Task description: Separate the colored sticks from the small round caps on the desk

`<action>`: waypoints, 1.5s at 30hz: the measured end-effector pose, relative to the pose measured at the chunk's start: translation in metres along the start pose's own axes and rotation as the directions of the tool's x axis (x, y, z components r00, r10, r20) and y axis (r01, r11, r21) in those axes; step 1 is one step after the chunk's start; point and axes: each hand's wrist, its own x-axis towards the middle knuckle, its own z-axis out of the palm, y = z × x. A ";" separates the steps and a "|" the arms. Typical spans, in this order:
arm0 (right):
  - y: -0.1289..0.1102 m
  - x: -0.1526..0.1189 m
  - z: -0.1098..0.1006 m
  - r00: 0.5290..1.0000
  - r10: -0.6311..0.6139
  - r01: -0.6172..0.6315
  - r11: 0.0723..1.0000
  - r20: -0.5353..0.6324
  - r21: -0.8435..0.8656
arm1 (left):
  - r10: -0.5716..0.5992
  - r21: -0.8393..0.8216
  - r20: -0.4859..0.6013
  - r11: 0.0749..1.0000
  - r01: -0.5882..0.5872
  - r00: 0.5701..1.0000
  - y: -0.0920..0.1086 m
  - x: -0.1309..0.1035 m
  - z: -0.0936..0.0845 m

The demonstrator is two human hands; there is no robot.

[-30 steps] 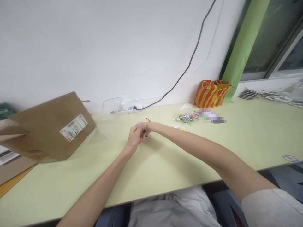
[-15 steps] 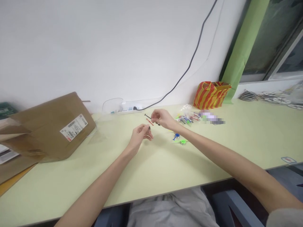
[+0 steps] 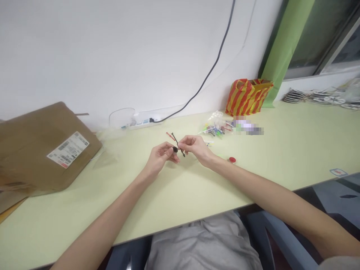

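My left hand (image 3: 159, 156) pinches a small black round piece (image 3: 175, 149) between thumb and fingers above the table (image 3: 168, 202). Close beside it, my right hand (image 3: 197, 148) grips a thin black plastic stick (image 3: 174, 137) with wider ends, held at a slant. The stick and the round piece are very near each other; whether they touch I cannot tell. A short red stick (image 3: 170, 136) shows just beyond the fingers. Right of my right forearm lies a red round piece (image 3: 232, 160), and small yellow and blue parts (image 3: 209, 143) are partly hidden behind that wrist.
A clear bag of coloured plastic parts (image 3: 215, 129) lies behind my right hand, near a striped red-yellow bag (image 3: 249, 98). At left stands a cardboard box (image 3: 36, 150). A power strip (image 3: 146, 120) with a black cable (image 3: 206, 77) runs along the wall.
The black stick has turned steeper and come closer to the round piece, as my hands drew together. My view has shifted, and the red round piece now shows beyond my right forearm.
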 end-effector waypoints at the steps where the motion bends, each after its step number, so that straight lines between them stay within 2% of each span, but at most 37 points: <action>1: 0.001 0.000 -0.001 1.000 0.018 -0.018 1.000 0.020 0.017 | 0.002 0.002 0.001 1.000 -0.002 1.000 0.000 0.000 0.000; 5: 0.005 0.001 -0.003 0.989 0.069 -0.075 0.996 0.132 0.044 | 0.011 0.025 0.012 1.000 -0.011 1.000 0.001 -0.001 0.000; 11: 0.005 -0.002 -0.003 0.986 0.077 -0.077 0.997 0.151 -0.006 | 0.052 0.118 0.046 0.991 -0.057 0.998 0.004 -0.004 -0.001; 19: 0.000 -0.001 -0.004 0.980 -0.030 0.084 0.959 0.198 -0.271 | 0.127 0.197 0.070 0.971 -0.139 0.989 0.010 -0.005 -0.003; 25: 0.002 -0.001 -0.007 0.954 -0.053 0.153 0.931 0.294 -0.331 | 0.129 0.272 0.104 0.950 -0.153 0.986 0.012 -0.005 -0.005; 28: 0.002 -0.004 -0.005 0.955 -0.115 0.235 0.856 0.273 -0.460 | 0.116 0.287 0.094 0.948 -0.139 0.989 0.008 -0.005 -0.005; 32: 0.002 -0.008 0.003 0.923 -0.325 0.373 0.640 0.203 -0.672 | 0.128 0.221 0.030 0.966 -0.131 0.991 0.008 -0.005 0.000; 35: 0.001 -0.013 0.008 0.897 -0.391 0.396 0.500 0.207 -0.770 | 0.131 0.194 -0.023 0.973 -0.125 0.991 0.014 -0.005 0.004; 38: -0.003 -0.014 0.009 0.871 -0.431 0.433 0.451 0.234 -0.781 | 0.116 0.191 -0.020 0.975 -0.110 0.993 0.017 -0.005 0.004; 41: -0.012 -0.010 0.003 0.822 -0.515 0.480 0.400 0.242 -0.780 | 0.098 0.199 0.014 0.975 -0.099 0.995 0.017 -0.004 0.004; 43: -0.023 -0.005 -0.005 0.788 -0.580 0.478 0.362 0.208 -0.800 | 0.085 0.219 0.032 0.972 -0.090 0.996 0.016 -0.005 0.004; 45: -0.038 -0.005 -0.015 0.784 -0.599 0.443 0.361 0.160 -0.820 | 0.070 0.238 0.035 0.968 -0.077 0.997 0.015 -0.005 0.004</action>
